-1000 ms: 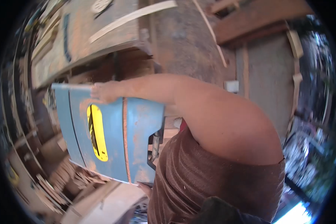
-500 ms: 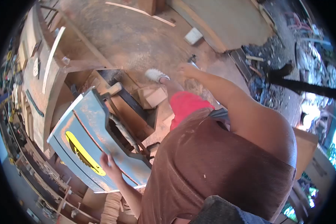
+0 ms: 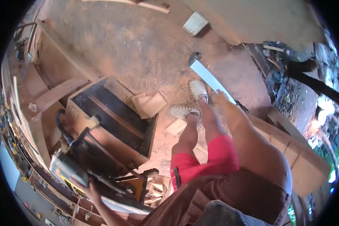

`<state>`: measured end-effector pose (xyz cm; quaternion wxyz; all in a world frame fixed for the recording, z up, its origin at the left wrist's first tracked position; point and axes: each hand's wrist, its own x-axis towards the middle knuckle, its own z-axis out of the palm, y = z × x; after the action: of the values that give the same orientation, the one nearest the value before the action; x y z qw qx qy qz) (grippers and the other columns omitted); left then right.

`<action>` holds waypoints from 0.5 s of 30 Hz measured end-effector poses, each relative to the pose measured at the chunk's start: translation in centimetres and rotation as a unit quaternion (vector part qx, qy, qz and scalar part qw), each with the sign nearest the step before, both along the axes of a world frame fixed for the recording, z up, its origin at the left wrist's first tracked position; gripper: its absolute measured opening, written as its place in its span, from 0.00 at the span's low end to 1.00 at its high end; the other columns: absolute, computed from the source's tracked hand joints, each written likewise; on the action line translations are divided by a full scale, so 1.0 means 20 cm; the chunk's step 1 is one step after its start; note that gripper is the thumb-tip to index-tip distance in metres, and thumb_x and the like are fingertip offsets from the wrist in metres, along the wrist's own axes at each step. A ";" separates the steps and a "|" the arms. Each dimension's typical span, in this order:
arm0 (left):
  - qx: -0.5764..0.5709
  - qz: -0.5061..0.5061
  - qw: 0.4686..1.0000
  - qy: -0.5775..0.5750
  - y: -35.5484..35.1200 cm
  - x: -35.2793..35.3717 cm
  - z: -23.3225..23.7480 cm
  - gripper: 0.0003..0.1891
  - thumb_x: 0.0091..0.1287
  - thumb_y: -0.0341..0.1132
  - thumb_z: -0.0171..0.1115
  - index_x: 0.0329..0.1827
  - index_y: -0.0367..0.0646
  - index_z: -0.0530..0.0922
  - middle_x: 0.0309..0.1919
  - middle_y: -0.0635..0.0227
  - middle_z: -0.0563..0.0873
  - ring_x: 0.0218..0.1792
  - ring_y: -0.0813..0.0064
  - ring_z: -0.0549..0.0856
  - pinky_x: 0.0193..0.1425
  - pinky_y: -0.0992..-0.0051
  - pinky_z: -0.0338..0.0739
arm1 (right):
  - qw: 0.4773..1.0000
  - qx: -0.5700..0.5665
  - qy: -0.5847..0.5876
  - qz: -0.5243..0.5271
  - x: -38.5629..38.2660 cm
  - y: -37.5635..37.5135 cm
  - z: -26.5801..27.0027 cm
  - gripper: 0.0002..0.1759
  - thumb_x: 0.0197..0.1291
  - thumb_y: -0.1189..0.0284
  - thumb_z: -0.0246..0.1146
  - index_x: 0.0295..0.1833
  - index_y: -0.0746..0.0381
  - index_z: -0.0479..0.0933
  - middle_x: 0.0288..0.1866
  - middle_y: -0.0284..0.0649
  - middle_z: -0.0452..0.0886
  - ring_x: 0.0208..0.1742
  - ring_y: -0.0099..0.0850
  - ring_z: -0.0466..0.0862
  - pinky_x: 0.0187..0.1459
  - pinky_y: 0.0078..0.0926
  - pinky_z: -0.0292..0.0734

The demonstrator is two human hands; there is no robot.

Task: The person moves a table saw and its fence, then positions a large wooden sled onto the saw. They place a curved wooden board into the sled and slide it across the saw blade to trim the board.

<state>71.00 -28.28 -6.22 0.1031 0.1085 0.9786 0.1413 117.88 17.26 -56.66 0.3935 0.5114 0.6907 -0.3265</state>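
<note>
My left hand is at the table saw, low on the left, over the edge of its top. Its fingers look stretched out with nothing between them, though the hand is slightly blurred. A bit of the yellow blade insert shows beside it. Out to the right, my right hand is closed on a long pale metal bar with black ends, which looks like a saw rip fence. The bar slants above the floor; part of the grip is hidden by the hand itself.
Below the saw top stands an open wooden box with dark panels. Wood offcuts lie near my shoes. A white block sits on the dusty floor. A long wooden box is at my right, debris beyond.
My view has swung, so the saw top now appears edge-on and lower left. My right hand and the bar show more fully, and both my legs are visible.
</note>
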 end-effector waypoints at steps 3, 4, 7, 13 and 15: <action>-0.097 -0.033 0.994 0.043 -0.07 -0.02 0.01 0.44 0.62 0.35 0.62 0.79 0.38 0.48 0.76 0.52 0.57 0.75 0.58 0.57 0.77 0.63 0.51 | 0.999 0.027 -0.001 -0.027 -0.32 0.11 -0.26 0.54 0.47 0.59 0.73 0.76 0.59 0.53 0.71 0.58 0.65 0.70 0.54 0.68 0.68 0.48 0.67; -0.134 -0.020 0.990 0.048 -0.14 -0.03 0.03 0.44 0.62 0.35 0.62 0.79 0.38 0.49 0.75 0.52 0.59 0.74 0.58 0.60 0.76 0.63 0.54 | 0.997 0.066 0.014 -0.033 -0.37 0.11 -0.41 0.59 0.46 0.59 0.75 0.79 0.57 0.46 0.74 0.57 0.60 0.74 0.56 0.62 0.69 0.51 0.64; -0.071 0.185 0.978 -0.072 -0.39 -0.08 0.15 0.43 0.64 0.41 0.65 0.77 0.35 0.52 0.71 0.53 0.66 0.68 0.60 0.68 0.73 0.63 0.60 | 0.985 0.166 0.030 -0.034 -0.51 0.14 -0.70 0.65 0.43 0.52 0.77 0.79 0.58 0.43 0.73 0.59 0.61 0.73 0.54 0.63 0.70 0.54 0.61; -0.060 0.180 0.982 0.007 -0.39 -0.07 0.23 0.38 0.65 0.50 0.65 0.71 0.37 0.63 0.64 0.57 0.73 0.63 0.62 0.72 0.69 0.65 0.64 | 0.969 0.235 0.078 0.020 -0.37 0.10 -1.10 0.63 0.44 0.51 0.75 0.78 0.59 0.45 0.72 0.60 0.63 0.72 0.55 0.64 0.69 0.55 0.61; -0.172 0.206 0.963 -0.024 -0.51 -0.10 0.35 0.31 0.65 0.50 0.65 0.64 0.38 0.70 0.57 0.61 0.76 0.58 0.66 0.74 0.64 0.65 0.66 | 0.965 0.240 0.097 0.052 -0.38 0.15 -1.08 0.61 0.44 0.52 0.74 0.78 0.59 0.46 0.71 0.60 0.64 0.72 0.56 0.65 0.69 0.56 0.61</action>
<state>69.08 -38.49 0.87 0.1121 -0.1182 0.9866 -0.0087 110.21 20.16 -78.16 0.2068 0.5203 0.8092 -0.1782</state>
